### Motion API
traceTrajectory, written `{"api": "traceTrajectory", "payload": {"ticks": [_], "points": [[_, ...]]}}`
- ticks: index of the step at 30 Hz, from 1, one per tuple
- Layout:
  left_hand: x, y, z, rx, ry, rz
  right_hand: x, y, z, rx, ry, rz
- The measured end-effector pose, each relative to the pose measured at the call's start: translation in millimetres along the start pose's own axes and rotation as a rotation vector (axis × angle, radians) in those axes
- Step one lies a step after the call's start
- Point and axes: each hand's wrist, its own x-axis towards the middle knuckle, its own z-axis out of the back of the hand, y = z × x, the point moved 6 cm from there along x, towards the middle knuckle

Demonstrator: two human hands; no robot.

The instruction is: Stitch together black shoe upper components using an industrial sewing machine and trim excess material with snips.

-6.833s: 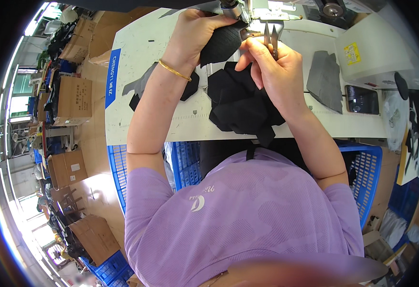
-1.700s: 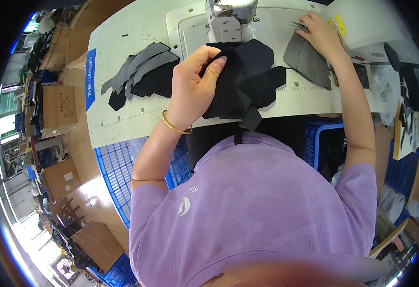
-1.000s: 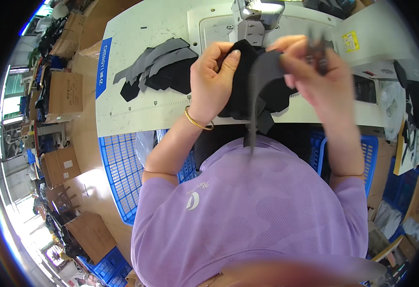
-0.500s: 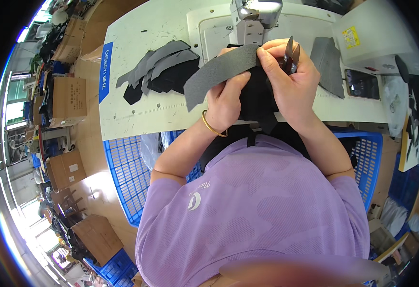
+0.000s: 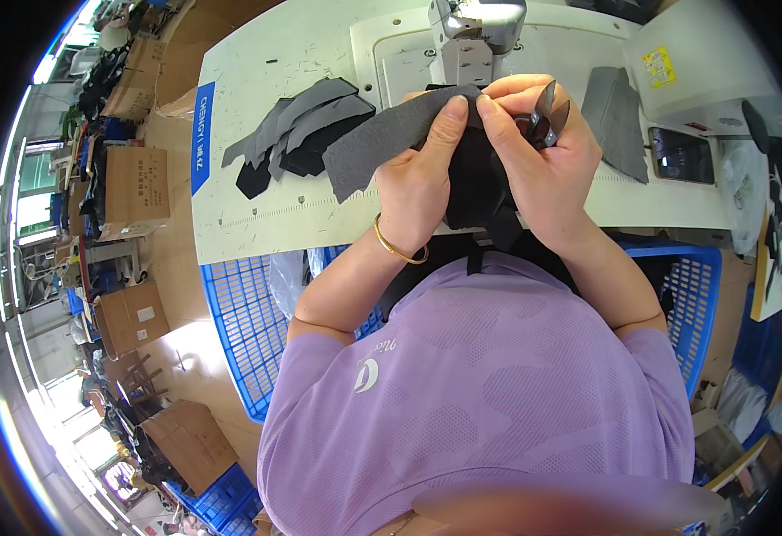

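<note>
The operator's left hand (image 5: pixel 418 179) and right hand (image 5: pixel 547 161) meet above the table (image 5: pixel 337 228), in front of the sewing machine (image 5: pixel 476 27). Both pinch the grey strip (image 5: pixel 382 138) near its right end: the left thumb presses on its face, the right thumb and fingers grip its tip. The strip's free end extends to the left. The right hand also carries the scissors (image 5: pixel 543 132), blades pointing up. The black fabric (image 5: pixel 478 179) hangs between the hands; the fingers hide whether it touches the strip.

The step in hand appears to be alignment of the strip with the black fabric. The next move likely calls for matching the edges, holding them without slip, and presenting that end to the machine with the blades clear.
</note>
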Motion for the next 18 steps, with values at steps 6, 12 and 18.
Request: {"api": "traceTrajectory", "payload": {"ticks": [6,12,18], "points": [[2,-5,-1,-0.007,0.004,-0.029,0,1,2,0.037,0.020,-0.093],[3,-1,5,0.054,-0.021,-0.038,-19,-3,6,0.063,0.072,-0.320],[3,6,5,0.043,-0.039,0.035,-22,-12,8,0.086,0.107,-0.352]]}}
